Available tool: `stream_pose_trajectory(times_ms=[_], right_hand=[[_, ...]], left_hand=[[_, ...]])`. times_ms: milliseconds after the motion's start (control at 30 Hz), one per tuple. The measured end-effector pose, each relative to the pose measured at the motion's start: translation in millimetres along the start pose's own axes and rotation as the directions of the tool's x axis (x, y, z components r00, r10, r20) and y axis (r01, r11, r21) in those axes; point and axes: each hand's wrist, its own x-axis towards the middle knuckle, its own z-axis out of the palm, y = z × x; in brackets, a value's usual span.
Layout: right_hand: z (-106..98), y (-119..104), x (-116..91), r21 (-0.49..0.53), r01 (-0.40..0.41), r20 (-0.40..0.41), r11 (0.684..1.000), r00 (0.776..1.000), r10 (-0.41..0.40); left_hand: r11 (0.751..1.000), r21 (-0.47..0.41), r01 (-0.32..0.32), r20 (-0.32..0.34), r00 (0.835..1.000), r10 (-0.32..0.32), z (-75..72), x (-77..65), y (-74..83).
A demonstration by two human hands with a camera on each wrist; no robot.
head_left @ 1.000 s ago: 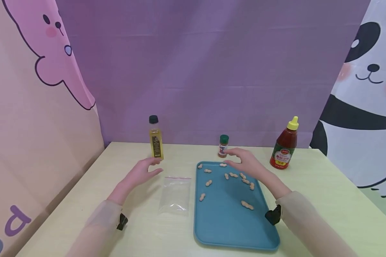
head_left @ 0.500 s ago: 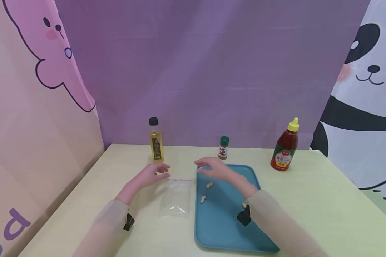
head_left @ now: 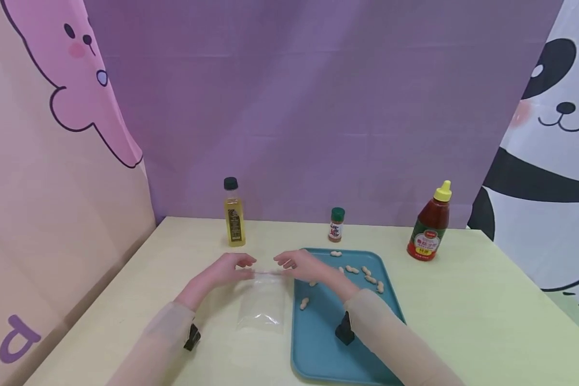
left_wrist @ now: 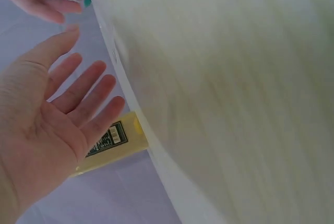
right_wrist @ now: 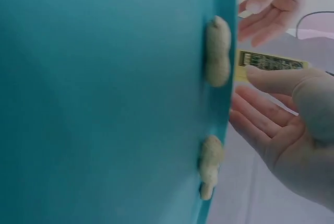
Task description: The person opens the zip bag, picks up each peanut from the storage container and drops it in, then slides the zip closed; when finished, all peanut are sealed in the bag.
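Note:
A transparent zip bag (head_left: 262, 305) lies flat on the table, its pinkish zip strip toward the far side. My left hand (head_left: 229, 268) hovers at the strip's left end, fingers loosely bent. At the strip's right end is my right hand (head_left: 301, 265), over the blue tray's left edge. In the left wrist view my left hand (left_wrist: 57, 109) has spread fingers and nothing in them. The right wrist view shows my right hand (right_wrist: 292, 125) with relaxed fingers, also holding nothing. Several peanuts (head_left: 351, 269) lie on the blue tray (head_left: 338, 359); my right forearm hides part of it.
An oil bottle (head_left: 235, 220) stands behind my left hand. A small green-capped spice jar (head_left: 336, 225) stands behind the tray. To the right is a red sauce bottle (head_left: 429, 228) with a yellow nozzle. A purple cloth (head_left: 289, 123) hangs behind the table (head_left: 468, 321).
My right hand has swept left from the tray's far right part to the bag's zip strip. My left hand has shifted right and slightly nearer, up to the strip's left end.

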Motion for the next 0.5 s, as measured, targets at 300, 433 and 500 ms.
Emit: stream_pose_trajectory(times_ms=[300, 433, 500], right_hand=[[8.5, -6.2, 9.2, -0.037, -0.111, 0.068, 0.993, 0.991, 0.114], [10.2, -7.0, 11.0, -0.07, -0.115, 0.079, 0.991, 0.99, 0.12], [11.0, -7.7, 10.9, -0.076, -0.127, 0.08, 0.989, 0.988, 0.133]], left_hand=[[0.993, 0.093, 0.078, 0.056, 0.995, -0.084, 6.6, 1.7, 5.1], [0.985, 0.147, 0.085, 0.048, 0.995, -0.092, 8.7, 3.5, 3.5], [0.983, 0.157, 0.093, 0.046, 0.994, -0.101, 9.4, 3.7, 3.2]])
